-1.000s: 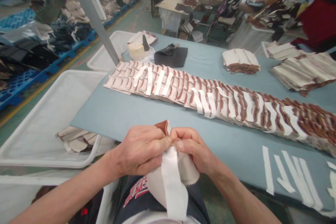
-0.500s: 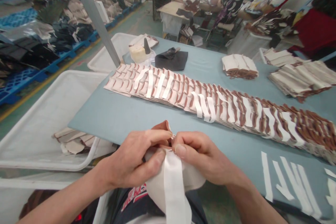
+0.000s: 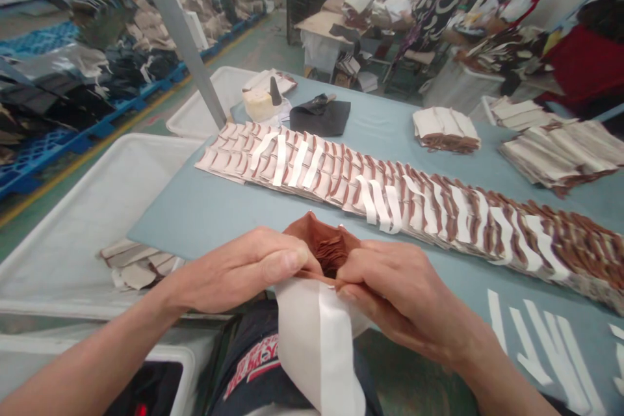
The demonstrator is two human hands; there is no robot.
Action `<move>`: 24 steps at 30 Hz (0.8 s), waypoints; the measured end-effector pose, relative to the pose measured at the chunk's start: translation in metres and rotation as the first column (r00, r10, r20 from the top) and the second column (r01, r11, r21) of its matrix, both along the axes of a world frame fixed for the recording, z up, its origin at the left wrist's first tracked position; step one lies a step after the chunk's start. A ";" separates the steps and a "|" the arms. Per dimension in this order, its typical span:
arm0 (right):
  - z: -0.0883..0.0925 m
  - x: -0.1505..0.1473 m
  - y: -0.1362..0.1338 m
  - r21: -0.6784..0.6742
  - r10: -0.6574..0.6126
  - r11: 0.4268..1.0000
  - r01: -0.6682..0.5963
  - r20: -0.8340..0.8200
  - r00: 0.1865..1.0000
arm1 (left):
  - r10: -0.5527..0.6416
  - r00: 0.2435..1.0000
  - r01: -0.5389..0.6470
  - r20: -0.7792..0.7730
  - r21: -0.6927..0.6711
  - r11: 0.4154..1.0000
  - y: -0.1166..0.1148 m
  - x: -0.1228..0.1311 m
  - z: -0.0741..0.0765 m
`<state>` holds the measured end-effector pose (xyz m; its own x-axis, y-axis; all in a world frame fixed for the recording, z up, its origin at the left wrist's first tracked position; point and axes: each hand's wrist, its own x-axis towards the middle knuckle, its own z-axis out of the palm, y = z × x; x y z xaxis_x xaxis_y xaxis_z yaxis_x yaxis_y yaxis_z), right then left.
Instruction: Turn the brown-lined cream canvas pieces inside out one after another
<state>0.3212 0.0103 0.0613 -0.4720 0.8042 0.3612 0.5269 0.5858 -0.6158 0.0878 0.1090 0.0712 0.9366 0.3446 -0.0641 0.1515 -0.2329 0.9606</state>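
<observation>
Blue-gray table (image 3: 180, 227) stretches across a room packed with cloth, and full shelves (image 3: 97, 45) stand far off to the left. One long row of sewn pieces (image 3: 390, 198) lies on the table. They are cream with brown edges, and white strips lie over many of them. Beyond the row are three cloth piles (image 3: 446, 131), a black cloth (image 3: 320, 118), and a cream block (image 3: 257, 105) with a dark cone on it. Near the front edge lie some loose white strips (image 3: 546, 351). Three white bins (image 3: 97, 208) sit by the table. A co-worker (image 3: 433, 19) in a patterned top works far back.

The person holds one cloth pouch (image 3: 322, 247) just above their lap, with a white band (image 3: 336, 351) hanging down from it. The left hand (image 3: 238, 270) and right hand (image 3: 404, 292) both pinch its edge between fingers and thumbs. Now the hands are wider apart than before, and the pouch gapes open, showing brown inside. Red letters (image 3: 251, 364) mark the dark shirt, too blurry to read.
</observation>
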 end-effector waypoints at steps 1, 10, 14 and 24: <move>0.003 0.000 0.001 0.035 -0.004 0.999 0.003 0.041 0.999 | -0.041 0.999 0.041 -0.003 -0.009 0.999 0.001 0.004 0.003; 0.002 0.000 -0.007 0.116 -0.009 0.993 0.002 0.062 0.998 | -0.252 0.967 0.245 -0.025 -0.166 0.955 0.007 0.017 0.018; 0.000 -0.002 -0.012 0.115 0.007 0.993 -0.011 0.031 1.000 | -0.273 0.962 0.263 -0.021 -0.212 0.941 0.007 0.016 0.017; -0.005 -0.009 -0.014 0.220 -0.086 0.974 0.050 0.160 0.983 | -0.036 0.992 -0.079 0.120 0.825 0.560 -0.028 -0.001 -0.007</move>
<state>0.3125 -0.0036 0.0565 -0.4872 0.7490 0.4491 0.6550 0.6535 -0.3794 0.0873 0.0807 0.0638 0.9081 0.2120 0.3612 0.0755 -0.9311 0.3567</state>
